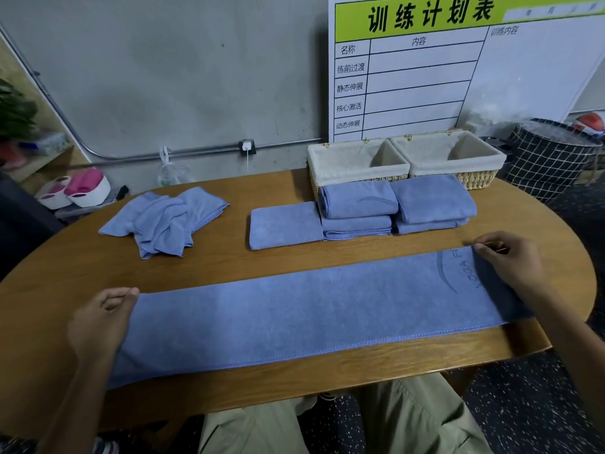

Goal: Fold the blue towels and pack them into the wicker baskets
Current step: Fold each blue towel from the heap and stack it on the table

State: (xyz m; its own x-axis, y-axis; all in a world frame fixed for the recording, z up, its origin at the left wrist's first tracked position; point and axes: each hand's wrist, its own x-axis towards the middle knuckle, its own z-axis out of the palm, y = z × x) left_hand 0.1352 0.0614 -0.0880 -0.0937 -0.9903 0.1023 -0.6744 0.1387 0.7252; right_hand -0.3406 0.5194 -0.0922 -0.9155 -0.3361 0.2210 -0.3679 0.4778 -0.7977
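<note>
A long blue towel (304,309), folded lengthwise into a strip, lies across the near part of the wooden table (229,270). My left hand (101,319) pinches its left end at the far corner. My right hand (510,260) pinches the far corner of its right end, by a printed logo. Behind it sit folded blue towels: a single one (284,224), a stack of two (358,208) and another stack (432,201). A crumpled blue towel pile (163,221) lies at the far left. Two cloth-lined wicker baskets (357,162) (458,155) stand side by side behind the stacks, with nothing seen inside them.
A white planning board (425,67) leans on the wall behind the baskets. A black grid-pattern hamper (550,158) stands right of the table. White and pink tubs (82,191) sit off the table's far left. My knees show below the near table edge.
</note>
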